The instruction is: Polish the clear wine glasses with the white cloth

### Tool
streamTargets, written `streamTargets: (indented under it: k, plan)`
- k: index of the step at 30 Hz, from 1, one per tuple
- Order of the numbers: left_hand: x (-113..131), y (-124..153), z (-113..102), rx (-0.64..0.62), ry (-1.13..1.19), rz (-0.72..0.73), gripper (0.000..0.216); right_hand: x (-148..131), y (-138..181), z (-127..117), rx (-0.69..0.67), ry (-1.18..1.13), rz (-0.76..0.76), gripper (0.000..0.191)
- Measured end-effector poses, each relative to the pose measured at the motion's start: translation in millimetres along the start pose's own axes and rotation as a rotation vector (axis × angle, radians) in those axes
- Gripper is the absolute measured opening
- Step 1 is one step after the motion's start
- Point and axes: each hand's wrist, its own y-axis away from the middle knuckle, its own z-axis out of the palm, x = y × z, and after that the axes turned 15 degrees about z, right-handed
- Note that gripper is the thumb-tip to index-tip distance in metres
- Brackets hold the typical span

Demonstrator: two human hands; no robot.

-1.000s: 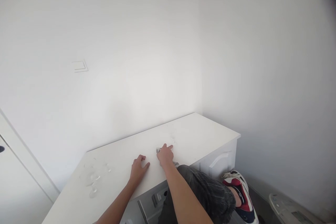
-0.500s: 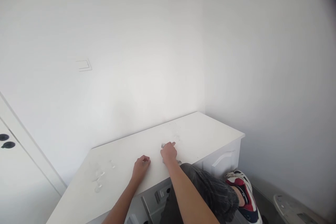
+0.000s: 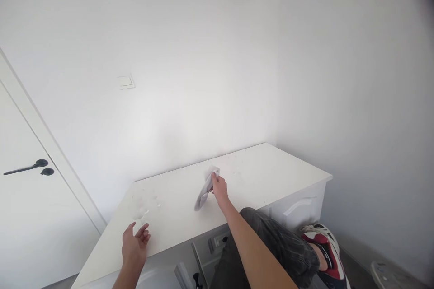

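Note:
My right hand (image 3: 219, 187) pinches a pale grey cloth (image 3: 205, 192), which hangs crumpled over the middle of the white cabinet top (image 3: 285, 169). At the left, my left hand (image 3: 134, 240) hovers over the front part of the top, fingers apart and nothing in them. Just beyond its fingertips lie puddles of clear liquid (image 3: 139, 205), spread over the left end of the surface. Fainter wet marks (image 3: 237, 169) show to the right of the cloth.
Below the top are cabinet fronts (image 3: 300, 207) with raised panels. My bent leg (image 3: 278, 239) and a red, white and navy shoe (image 3: 327, 248) are at the right front. A white door with a black handle (image 3: 23, 169) stands at the left; a light switch (image 3: 126, 81) is on the wall.
My left hand has moved left and opened near the puddles. My right hand has lifted the cloth, which was bunched beneath it. The view has turned slightly left.

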Motion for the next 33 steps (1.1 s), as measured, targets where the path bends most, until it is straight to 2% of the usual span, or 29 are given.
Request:
streamTargets:
  k: [3,6,9,15,17,19,21,23,27,29,31,33]
  plan:
    - [5,-11,-3,-0.155,0.173,-0.158,0.029,4,-5,-1,-0.147,-0.31,0.324,0.039]
    - [4,-15,-3,-0.213,0.295,-0.232,0.042,6,-7,-1,-0.229,-0.482,0.46,0.039]
    - [2,-18,-3,-0.207,0.382,-0.253,0.047,5,-7,0,-0.251,-0.455,0.381,0.042]
    - [10,-17,-9,-0.276,0.431,-0.189,0.039,3,-4,0,-0.189,-0.183,0.168,0.051]
    - [13,-12,-7,-0.291,0.395,-0.158,0.038,4,-5,0,-0.212,-0.12,0.15,0.046]
    - [12,-4,0,-0.324,0.326,-0.122,0.039,5,-7,0,-0.256,-0.075,0.159,0.032]
    - [7,5,13,-0.397,0.25,-0.09,0.04,6,-8,1,-0.28,-0.053,0.173,0.026]
    - [-1,16,32,-0.457,0.23,-0.092,0.042,7,-8,2,-0.25,-0.024,0.116,0.033]
    - [-17,34,78,-0.637,0.176,-0.078,0.052,2,-2,2,-0.229,0.165,-0.327,0.041]
    - [-19,39,97,-0.678,0.175,-0.065,0.05,-1,0,0,-0.225,0.195,-0.454,0.043]
    - [-18,42,111,-0.653,0.193,-0.021,0.048,-4,1,-2,-0.145,0.182,-0.401,0.045]
    - [-15,43,117,-0.632,0.174,-0.001,0.046,-6,1,-6,-0.04,0.198,-0.255,0.044]
